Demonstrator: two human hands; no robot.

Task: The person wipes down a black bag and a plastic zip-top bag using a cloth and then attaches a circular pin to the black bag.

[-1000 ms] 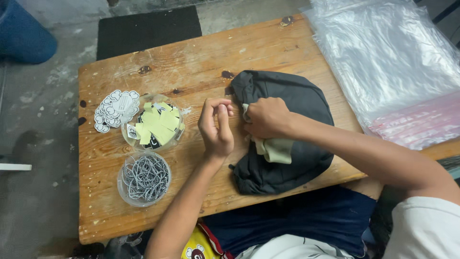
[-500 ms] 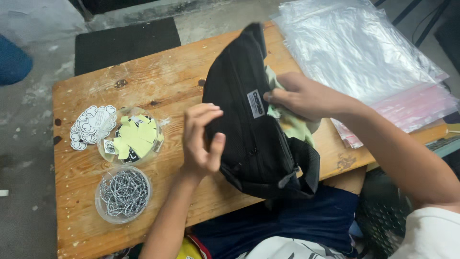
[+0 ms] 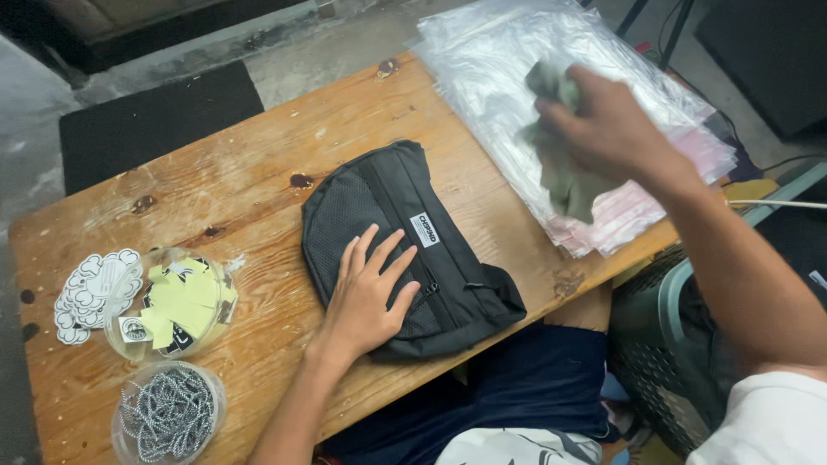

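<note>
**Hands split: 1 on the bag, 1 lifting paper over the sleeves**

Your left hand [image 3: 372, 297] lies flat and open, fingers spread, pressing on the black mesh-front bag [image 3: 405, 245], which rests on the wooden table [image 3: 258, 164] near its front edge. Your right hand [image 3: 607, 120] is up over the stack of clear plastic sleeves [image 3: 517, 77] at the table's right end, closed around a crumpled wad of greenish paper [image 3: 564, 176]; the hand and wad are motion-blurred, so the exact grip is hard to read.

Other items, all at the left end:
- 1 clear round tub of yellow and black stickers [image 3: 177, 301]
- 1 clear round tub of ball chains [image 3: 168, 415], just in front of it
- 1 loose pile of white cloud-shaped stickers [image 3: 90, 293], touching the sticker tub's left side

Risks, as judged from this layout:
1. The bag's lower right corner sits close to the table edge, and part of the strap end looks to overhang. Lift your left palm carelessly and it could slide off toward your lap.
2. The sleeve stack overhangs the right edge. A sweep of your right forearm could drag the top sleeves off.
3. The wad hangs loose below your fingers; scraps could drop between the sleeves.
4. The ball-chain tub sits near the front edge, close by your left elbow.
</note>
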